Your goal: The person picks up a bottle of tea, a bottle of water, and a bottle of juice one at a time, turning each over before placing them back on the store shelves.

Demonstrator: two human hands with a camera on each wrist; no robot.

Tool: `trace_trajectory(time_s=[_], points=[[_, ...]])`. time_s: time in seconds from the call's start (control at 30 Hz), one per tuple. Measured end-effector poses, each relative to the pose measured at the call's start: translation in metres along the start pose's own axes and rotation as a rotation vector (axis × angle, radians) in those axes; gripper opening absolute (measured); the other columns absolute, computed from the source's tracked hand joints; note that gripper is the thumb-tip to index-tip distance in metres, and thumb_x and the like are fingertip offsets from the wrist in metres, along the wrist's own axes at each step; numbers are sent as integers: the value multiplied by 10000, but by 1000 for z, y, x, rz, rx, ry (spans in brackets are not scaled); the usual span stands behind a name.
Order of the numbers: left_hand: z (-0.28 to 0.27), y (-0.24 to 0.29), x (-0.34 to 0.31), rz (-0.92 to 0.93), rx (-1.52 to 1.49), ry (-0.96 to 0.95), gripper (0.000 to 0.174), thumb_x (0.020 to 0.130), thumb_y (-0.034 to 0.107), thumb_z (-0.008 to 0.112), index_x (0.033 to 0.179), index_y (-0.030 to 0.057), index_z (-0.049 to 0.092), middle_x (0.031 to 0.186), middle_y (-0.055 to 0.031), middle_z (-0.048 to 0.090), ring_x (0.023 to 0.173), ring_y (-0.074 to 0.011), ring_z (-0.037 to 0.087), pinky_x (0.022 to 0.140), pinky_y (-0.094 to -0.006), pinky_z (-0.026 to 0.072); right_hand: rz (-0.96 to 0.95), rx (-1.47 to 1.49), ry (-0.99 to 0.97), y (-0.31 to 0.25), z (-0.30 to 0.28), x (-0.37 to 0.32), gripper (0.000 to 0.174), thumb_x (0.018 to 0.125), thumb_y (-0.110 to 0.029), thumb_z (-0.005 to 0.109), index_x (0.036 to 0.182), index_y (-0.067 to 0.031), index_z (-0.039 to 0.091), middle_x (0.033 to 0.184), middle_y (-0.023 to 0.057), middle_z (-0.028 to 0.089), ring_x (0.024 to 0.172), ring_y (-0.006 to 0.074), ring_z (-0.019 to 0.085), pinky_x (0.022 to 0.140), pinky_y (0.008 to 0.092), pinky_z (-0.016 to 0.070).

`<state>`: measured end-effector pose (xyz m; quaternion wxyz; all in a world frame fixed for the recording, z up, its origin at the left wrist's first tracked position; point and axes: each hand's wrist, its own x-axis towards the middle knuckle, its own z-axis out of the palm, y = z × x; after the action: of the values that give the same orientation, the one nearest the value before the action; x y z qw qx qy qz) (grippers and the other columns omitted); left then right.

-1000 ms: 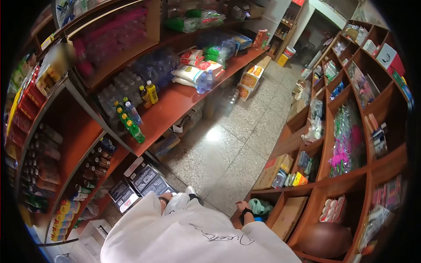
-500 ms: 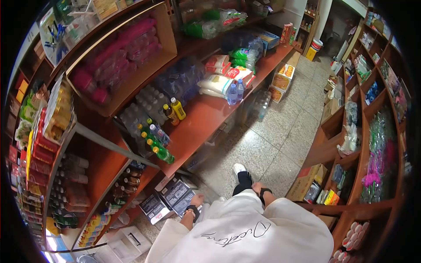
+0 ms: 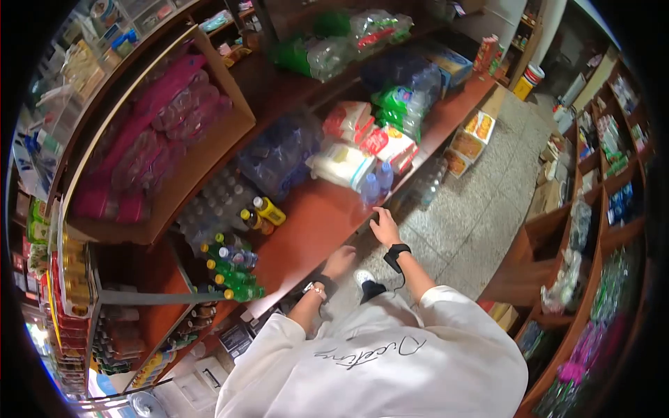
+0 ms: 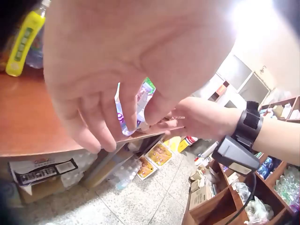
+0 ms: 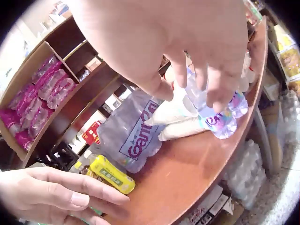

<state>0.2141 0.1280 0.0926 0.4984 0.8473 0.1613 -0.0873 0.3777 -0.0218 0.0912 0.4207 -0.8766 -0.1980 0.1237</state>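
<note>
Hands (image 3: 339,262) hover, water bottles (image 3: 370,189) just beyond the right (image 3: 383,228), contact unclear.

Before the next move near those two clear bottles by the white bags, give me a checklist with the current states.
1. Right hand empty: ok, fingers loosely bent.
2. Left hand empty: ok, fingers relaxed.
3. Two clear bottles upright: ok, standing on the counter.
4. Bottles well back from the counter's front edge: not ok, they stand close to it.
5. Right fingertips clear of the bottles: cannot tell, the views overlap them.
6. Yellow bottle away from the clear pair: ok, it stands farther along the counter.
</note>
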Motion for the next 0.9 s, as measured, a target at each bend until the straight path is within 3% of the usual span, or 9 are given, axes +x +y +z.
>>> trace_trajectory(time_s=[0.13,0.27,0.33,0.47,0.53,0.67,0.73,0.87,0.9], points=[[-9,32,62,-72,-118,65,379,901,228,583,1232,43,593,1213,-178,630,1133,-307,605,981,-390,462,-114,-118,138,-5,2,81,634,818,-145,635,1391,-78,373,1388,186,423,1200,405,472,989,462,426],[-5,30,108,-38,-38,167,430,872,168,589,1261,-10,546,1175,-218,628,1027,-315,642,903,-391,493,-157,-193,53,-14,1,118,647,794,-131,671,1376,-72,393,1345,186,465,1198,412,464,998,463,419],[-6,29,122,-84,-6,144,495,844,174,611,1298,2,514,1195,-220,609,1058,-323,625,900,-403,493,-156,-161,114,-12,5,126,467,779,-131,694,1200,-86,496,1148,164,546,1035,396,562,863,481,474],[7,-4,130,-165,39,167,609,810,178,642,1364,21,443,1209,-225,589,1086,-335,605,907,-422,485,-221,-117,-61,-14,5,115,366,741,-107,713,1064,-98,541,1092,168,543,895,431,592,747,484,501],[21,-32,126,-58,-101,203,761,769,175,679,1438,42,343,1278,-236,538,1170,-363,547,955,-432,461,-337,-57,-197,-20,5,100,307,715,-89,709,992,-86,578,1014,149,579,883,407,602,739,467,506],[19,-29,71,-126,-40,388,899,708,153,744,1475,56,286,1340,-237,488,1242,-381,487,1023,-427,420,-375,8,-281,-58,-3,63,239,671,-65,748,877,-49,628,847,124,597,745,303,641,645,365,515],[11,-21,36,-22,-120,447,1004,652,127,794,1494,64,251,1385,-231,449,1291,-384,439,1071,-421,382,-361,210,-523,-77,0,39,252,666,-78,787,877,-41,655,815,88,599,693,211,627,624,308,504],[-4,-1,-58,-20,-391,505,844,632,101,810,1376,40,416,1386,-197,467,1286,-356,457,1080,-408,374,-495,302,-795,-130,4,-8,260,667,-111,825,876,-42,687,807,59,600,680,147,595,617,274,493],[-9,12,-85,-52,-328,601,759,628,171,821,1300,65,487,1303,-171,548,1202,-332,539,1013,-394,434,-569,310,-892,-147,5,-18,261,674,-121,831,884,-47,695,820,62,606,678,148,593,615,276,494]])
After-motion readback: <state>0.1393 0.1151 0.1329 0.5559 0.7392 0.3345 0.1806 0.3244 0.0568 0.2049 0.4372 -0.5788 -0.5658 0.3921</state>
